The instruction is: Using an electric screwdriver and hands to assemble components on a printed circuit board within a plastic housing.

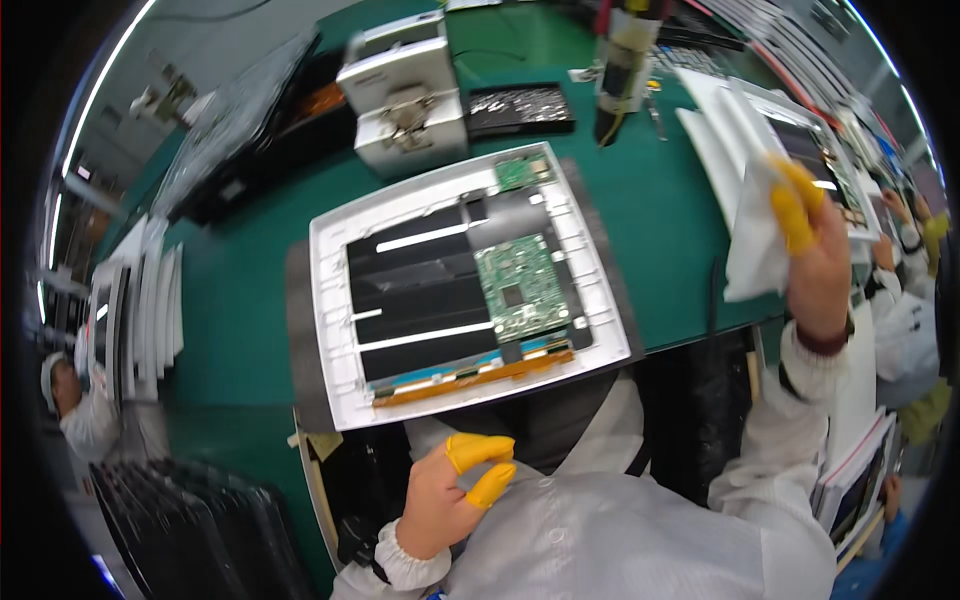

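Note:
A white display housing (pixel 335 300) lies face down on a dark grey foam pad (pixel 300 330), its inside showing. In it sit a black panel (pixel 410 285), a green circuit board (pixel 520 288), a smaller green board (pixel 520 174) and an orange-brown flex strip (pixel 470 380). My left hand (pixel 445 500), with yellow finger cots, is in front of the housing near my lap, thumb and fingers apart and nothing between them. To the right, my right hand (pixel 820 265), also in yellow finger cots, pinches a white foam sheet (pixel 755 245) beside another opened panel unit (pixel 800 140).
A white stand-like box (pixel 410 130) and a black tray of small parts (pixel 520 108) stand behind the housing. White panels (pixel 150 320) are stacked at left, black trays (pixel 200 530) at lower left. A screwdriver-like tool (pixel 615 95) hangs at the back. Co-workers sit on both sides.

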The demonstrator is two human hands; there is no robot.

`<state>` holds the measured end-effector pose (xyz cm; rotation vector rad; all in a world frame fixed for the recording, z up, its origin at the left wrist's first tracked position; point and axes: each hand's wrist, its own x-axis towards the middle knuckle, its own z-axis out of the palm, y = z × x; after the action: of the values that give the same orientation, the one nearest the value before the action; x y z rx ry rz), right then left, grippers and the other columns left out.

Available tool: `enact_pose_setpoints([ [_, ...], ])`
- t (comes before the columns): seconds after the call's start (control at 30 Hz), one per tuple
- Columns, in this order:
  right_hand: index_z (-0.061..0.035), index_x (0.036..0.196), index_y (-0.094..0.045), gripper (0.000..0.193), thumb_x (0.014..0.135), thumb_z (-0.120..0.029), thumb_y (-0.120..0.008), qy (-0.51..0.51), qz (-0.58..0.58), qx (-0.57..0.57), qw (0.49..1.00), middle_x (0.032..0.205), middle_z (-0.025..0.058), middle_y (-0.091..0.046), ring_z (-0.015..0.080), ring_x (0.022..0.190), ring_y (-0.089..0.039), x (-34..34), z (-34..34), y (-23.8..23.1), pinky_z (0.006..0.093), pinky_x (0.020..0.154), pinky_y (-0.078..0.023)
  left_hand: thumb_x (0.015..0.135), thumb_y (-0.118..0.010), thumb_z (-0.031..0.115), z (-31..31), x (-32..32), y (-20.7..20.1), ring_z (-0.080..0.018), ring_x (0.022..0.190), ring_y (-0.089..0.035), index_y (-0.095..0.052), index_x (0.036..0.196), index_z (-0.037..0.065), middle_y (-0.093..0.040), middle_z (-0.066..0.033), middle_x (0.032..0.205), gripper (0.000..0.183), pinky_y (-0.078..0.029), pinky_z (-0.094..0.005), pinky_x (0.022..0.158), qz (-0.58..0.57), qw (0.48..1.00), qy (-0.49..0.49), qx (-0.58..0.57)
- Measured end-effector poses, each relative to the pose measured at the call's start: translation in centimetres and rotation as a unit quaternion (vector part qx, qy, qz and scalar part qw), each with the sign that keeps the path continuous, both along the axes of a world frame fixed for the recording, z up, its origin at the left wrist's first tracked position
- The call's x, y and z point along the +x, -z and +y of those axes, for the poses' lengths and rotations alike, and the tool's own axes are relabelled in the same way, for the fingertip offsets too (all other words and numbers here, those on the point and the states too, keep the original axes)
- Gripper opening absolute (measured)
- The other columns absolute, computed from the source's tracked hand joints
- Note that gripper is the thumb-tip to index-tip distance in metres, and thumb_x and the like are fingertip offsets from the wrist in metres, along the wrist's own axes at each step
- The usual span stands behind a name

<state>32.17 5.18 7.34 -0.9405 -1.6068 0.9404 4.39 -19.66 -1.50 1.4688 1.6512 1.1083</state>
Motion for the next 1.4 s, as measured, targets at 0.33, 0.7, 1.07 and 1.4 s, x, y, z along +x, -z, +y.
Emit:
enact_pose_setpoints([
  [0.33, -0.0037, 0.116, -0.067, 0.042, 0.077, 0.01, -0.062, -0.34, -0.252, 0.111, 0.899, 0.108, 0.012, -0.057, 0.0295, 0.095, -0.06, -7.5, -4.1, 4.0, 0.0326, 0.085, -0.049, 0.068, -0.087, 0.017, 3.9, -1.5, -1.2, -0.0255, 0.102, -0.057, -0.075, 0.103, 0.008, -0.067, -0.0054, 0.103, 0.038, -0.04, -0.0444, 0.095, 0.327, 0.928, -0.096, 0.151],
  [0.7, -0.0012, 0.102, -0.066, 0.03, 0.073, 0.005, -0.067, -0.453, -0.333, 0.196, 0.803, 0.108, 0.0143, -0.058, 0.0323, 0.095, -0.062, -10.5, -3.3, 5.5, 0.0379, 0.074, -0.054, 0.067, -0.087, 0.026, 6.4, -2.6, -1.4, -0.018, 0.095, -0.064, -0.075, 0.096, 0.014, -0.07, 0.0028, 0.095, 0.034, -0.033, -0.0513, 0.106, 0.41, 0.891, 0.005, 0.197],
  [1.07, 0.0026, 0.088, -0.064, 0.016, 0.072, 0.005, -0.066, -0.489, -0.343, 0.17, 0.784, 0.109, 0.015, -0.059, 0.0324, 0.097, -0.061, -11.5, -2.9, 5.5, 0.038, 0.079, -0.053, 0.073, -0.079, 0.017, 6.6, -2.2, 0.0, -0.0209, 0.096, -0.067, -0.073, 0.086, 0.011, -0.071, -0.0012, 0.09, 0.016, -0.022, -0.0642, 0.113, 0.383, 0.895, 0.008, 0.228],
  [1.4, 0.0037, 0.086, -0.063, 0.016, 0.07, 0.006, -0.065, -0.516, -0.353, 0.144, 0.767, 0.111, 0.0154, -0.058, 0.0334, 0.097, -0.061, -12.3, -2.7, 5.3, 0.0389, 0.079, -0.053, 0.074, -0.082, 0.018, 6.6, -2.0, -0.1, -0.0204, 0.1, -0.067, -0.072, 0.092, 0.011, -0.068, -0.0001, 0.095, 0.022, -0.018, -0.066, 0.114, 0.38, 0.897, -0.012, 0.228],
])
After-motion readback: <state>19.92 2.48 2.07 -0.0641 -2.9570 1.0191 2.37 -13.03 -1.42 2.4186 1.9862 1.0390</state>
